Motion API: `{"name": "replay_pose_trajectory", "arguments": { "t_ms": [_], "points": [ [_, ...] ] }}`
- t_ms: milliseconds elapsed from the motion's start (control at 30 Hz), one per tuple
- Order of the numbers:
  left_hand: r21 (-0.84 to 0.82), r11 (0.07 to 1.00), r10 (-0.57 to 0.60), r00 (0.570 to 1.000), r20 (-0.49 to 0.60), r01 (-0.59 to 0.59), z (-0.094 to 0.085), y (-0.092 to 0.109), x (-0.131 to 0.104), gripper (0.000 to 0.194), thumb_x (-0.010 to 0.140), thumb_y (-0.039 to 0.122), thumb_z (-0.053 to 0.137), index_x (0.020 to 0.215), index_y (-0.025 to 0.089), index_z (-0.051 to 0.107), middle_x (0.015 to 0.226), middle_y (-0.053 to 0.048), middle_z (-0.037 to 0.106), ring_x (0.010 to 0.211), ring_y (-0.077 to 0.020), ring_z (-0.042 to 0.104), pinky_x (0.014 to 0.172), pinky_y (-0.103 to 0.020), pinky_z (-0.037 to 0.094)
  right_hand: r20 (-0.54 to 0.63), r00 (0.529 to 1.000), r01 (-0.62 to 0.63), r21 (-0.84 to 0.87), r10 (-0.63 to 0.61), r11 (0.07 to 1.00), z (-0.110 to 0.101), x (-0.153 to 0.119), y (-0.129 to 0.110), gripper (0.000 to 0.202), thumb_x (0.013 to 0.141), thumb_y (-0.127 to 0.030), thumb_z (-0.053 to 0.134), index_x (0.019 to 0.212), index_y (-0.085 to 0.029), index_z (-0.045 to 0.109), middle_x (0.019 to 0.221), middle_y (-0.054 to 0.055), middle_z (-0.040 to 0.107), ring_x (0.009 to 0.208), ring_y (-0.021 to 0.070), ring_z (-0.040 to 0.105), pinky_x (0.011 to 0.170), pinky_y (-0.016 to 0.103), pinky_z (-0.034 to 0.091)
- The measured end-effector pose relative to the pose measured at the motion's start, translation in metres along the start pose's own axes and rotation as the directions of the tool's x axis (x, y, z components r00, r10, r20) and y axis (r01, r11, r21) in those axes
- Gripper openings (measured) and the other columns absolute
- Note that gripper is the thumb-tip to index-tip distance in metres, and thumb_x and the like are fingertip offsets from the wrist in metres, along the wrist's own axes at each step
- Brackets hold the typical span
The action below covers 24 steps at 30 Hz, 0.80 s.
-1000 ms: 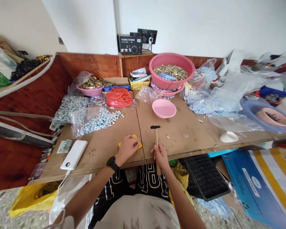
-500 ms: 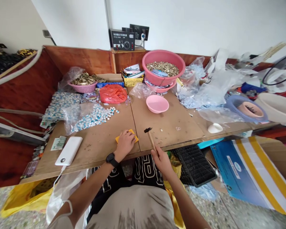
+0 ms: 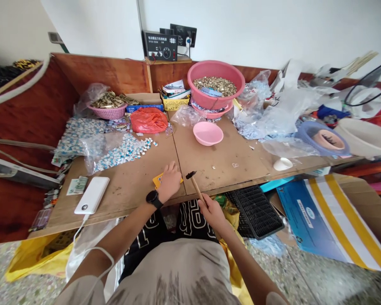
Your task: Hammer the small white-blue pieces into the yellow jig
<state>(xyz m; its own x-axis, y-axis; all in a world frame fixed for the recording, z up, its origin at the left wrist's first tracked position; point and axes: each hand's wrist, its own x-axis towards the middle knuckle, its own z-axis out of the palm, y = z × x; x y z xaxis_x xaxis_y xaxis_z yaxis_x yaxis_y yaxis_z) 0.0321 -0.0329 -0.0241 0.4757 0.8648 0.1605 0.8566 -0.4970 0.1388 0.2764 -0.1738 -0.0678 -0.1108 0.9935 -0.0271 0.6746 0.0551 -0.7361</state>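
My right hand (image 3: 212, 212) is wrapped round the wooden handle of a small hammer (image 3: 197, 188). The hammer's dark head is raised at the table's front edge, pointing away from me and to the left. My left hand (image 3: 170, 181) rests over a flat yellow block (image 3: 158, 180) on the tabletop, its fingers stretched forward past the block's far side. Small bluish marks or pieces show on the block's uncovered left part. The rest of it is hidden beneath my palm.
A pink bowl (image 3: 208, 134) stands beyond the hammer, before a large pink basin (image 3: 216, 80) of brass-coloured pieces. Small blue-and-white parts (image 3: 125, 154) are heaped at left, near a white power bank (image 3: 92, 195). A white cup (image 3: 282, 164) sits at the right edge.
My left hand has shifted forward and its fingers have straightened, uncovering more of the block's left part. The hammer remains in my right hand; the whole view has shifted slightly.
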Motion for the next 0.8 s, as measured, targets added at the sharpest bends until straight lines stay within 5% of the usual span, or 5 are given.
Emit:
{"name": "replay_pose_trajectory", "arguments": {
  "t_ms": [100,267,467,800],
  "points": [
    [-0.083,0.996,-0.048,0.995,-0.086,0.041,0.002,-0.008,-0.012,0.029,0.105,0.029,0.072,0.127,0.016,0.086,0.154,-0.021,0.072,0.154,-0.0457,0.052,0.119,-0.061,0.048,0.008,0.999,0.037,-0.112,-0.037,0.993,-0.001,0.002,-0.001,0.046,0.118,-0.051,0.045,0.134,-0.019,0.074,0.087,0.009,0.082,0.08,0.03,0.079,0.074,0.033,0.053],
    [-0.165,0.969,-0.217,0.956,-0.199,0.186,0.024,-0.034,-0.063,0.072,0.101,0.061,0.08,0.159,0.019,0.07,0.174,-0.023,0.057,0.16,-0.0483,0.046,0.13,-0.065,0.039,-0.068,0.994,0.07,-0.149,-0.081,0.986,0.003,0.003,-0.009,0.051,0.121,-0.052,0.043,0.147,-0.017,0.07,0.098,0.014,0.086,0.088,0.0312,0.083,0.078,0.033,0.056],
    [-0.224,0.942,-0.281,0.952,-0.123,0.25,0.045,-0.047,-0.093,0.088,0.1,0.067,0.076,0.171,0.02,0.058,0.172,-0.023,0.059,0.16,-0.0486,0.046,0.13,-0.064,0.039,0.078,0.992,0.119,-0.238,-0.104,0.964,0.014,0.009,-0.015,0.045,0.121,-0.047,0.04,0.141,-0.018,0.07,0.092,0.013,0.085,0.082,0.0303,0.083,0.072,0.03,0.053],
    [-0.232,0.937,-0.297,0.946,-0.133,0.261,0.048,-0.046,-0.094,0.085,0.1,0.068,0.078,0.168,0.018,0.061,0.169,-0.023,0.061,0.155,-0.0456,0.051,0.131,-0.06,0.038,0.064,0.997,0.063,-0.374,-0.041,0.925,0.002,0.032,0.0,0.051,0.122,-0.052,0.04,0.138,-0.018,0.074,0.092,0.012,0.085,0.081,0.0291,0.081,0.071,0.03,0.047]
  ]
}}
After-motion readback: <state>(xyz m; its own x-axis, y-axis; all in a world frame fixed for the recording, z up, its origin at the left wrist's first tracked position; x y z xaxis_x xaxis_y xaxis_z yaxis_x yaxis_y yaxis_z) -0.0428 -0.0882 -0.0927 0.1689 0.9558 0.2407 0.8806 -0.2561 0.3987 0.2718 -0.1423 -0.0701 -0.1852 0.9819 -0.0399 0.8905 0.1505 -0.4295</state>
